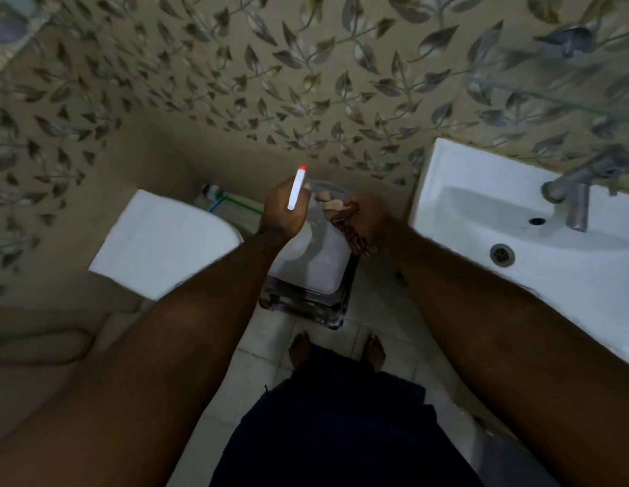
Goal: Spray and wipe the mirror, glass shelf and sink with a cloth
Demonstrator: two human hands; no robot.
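Observation:
My left hand point(284, 212) grips a spray bottle point(311, 256) by its neck. Its white head with a red nozzle point(296, 188) points at the wall. The pale, translucent bottle body hangs below the hand, over the floor. My right hand point(362, 219) is closed on a red-brown patterned cloth point(355, 237), its fingertips touching the top of the bottle. To the right is the white sink point(481, 219) with a metal tap point(576, 202) and a drain point(502, 254). The glass shelf point(552, 96) juts from the wall above it on a metal bracket point(569, 40).
A white toilet cistern point(161, 240) stands at the left with a hose valve point(214, 193) behind it. The wall has leaf-patterned tiles point(306, 82). My bare feet point(300, 349) stand on pale floor tiles between toilet and sink. A dark object point(302, 307) lies below the bottle.

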